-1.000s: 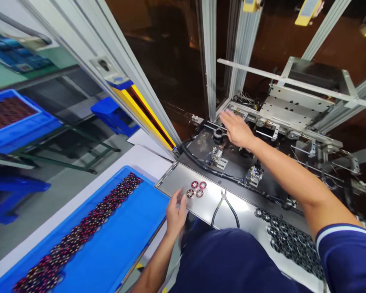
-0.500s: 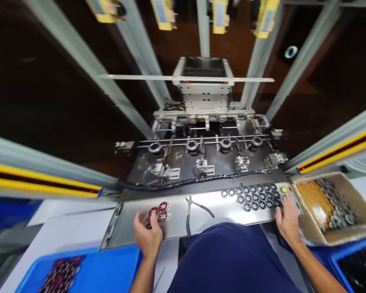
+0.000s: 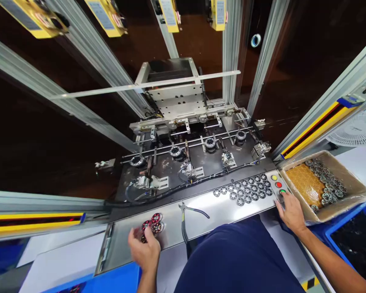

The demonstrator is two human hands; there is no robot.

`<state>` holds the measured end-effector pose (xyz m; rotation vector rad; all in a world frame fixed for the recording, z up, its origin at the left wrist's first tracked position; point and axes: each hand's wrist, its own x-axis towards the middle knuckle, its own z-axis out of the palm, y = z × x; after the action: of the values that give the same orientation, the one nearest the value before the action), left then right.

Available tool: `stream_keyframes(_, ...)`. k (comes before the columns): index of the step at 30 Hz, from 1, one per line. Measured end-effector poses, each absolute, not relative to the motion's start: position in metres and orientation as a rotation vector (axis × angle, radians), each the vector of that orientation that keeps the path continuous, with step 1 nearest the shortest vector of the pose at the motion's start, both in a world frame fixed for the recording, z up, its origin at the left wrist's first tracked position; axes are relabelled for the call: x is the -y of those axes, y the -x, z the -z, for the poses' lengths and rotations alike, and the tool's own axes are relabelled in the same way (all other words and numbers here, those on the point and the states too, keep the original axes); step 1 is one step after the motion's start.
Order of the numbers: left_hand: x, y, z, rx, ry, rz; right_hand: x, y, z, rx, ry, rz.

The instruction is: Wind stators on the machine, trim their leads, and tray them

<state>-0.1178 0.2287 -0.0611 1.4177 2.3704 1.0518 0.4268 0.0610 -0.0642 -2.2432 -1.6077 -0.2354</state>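
At the left part of the metal shelf (image 3: 173, 234), my left hand (image 3: 144, 248) rests with fingers apart, curved beside a small group of red-and-black round parts (image 3: 156, 218). My right hand (image 3: 290, 209) is at the shelf's right end, its fingertips on the green button (image 3: 282, 191) and fingers spread. Above that button are a red button (image 3: 278, 184) and a yellow button (image 3: 274, 178). Several black-and-silver round parts (image 3: 247, 190) lie in rows left of the buttons. Between the two groups lie pliers (image 3: 183, 221) with open handles.
Behind the shelf stands a machine with four round fixtures (image 3: 210, 143). On the right are a cardboard box (image 3: 358, 185) of metal parts, a blue bin (image 3: 332, 234) and a white fan (image 3: 354, 128). A blue tray (image 3: 118, 278) sits at lower left.
The view has turned and shifted, so the machine appears tilted and further left. My right hand is now lower beside the buttons, with the red and green ones uncovered to view.
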Motion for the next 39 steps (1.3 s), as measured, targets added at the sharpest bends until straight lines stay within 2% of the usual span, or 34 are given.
stream_keyframes(8, -0.229, 0.121, 0.067, -2.350, -1.511, -1.022, -0.096, -0.434, 0.079, 1.513, 2.111, 0.377)
stream_keyframes(23, -0.229, 0.125, 0.083, -2.368, -1.632, -0.975, -0.096, -0.442, 0.086, 1.586, 2.046, 0.374)
stream_keyframes(39, -0.231, 0.117, 0.079, -2.367, -1.625, -0.977, -0.100, -0.452, 0.080, 1.743, 2.080, 0.484)
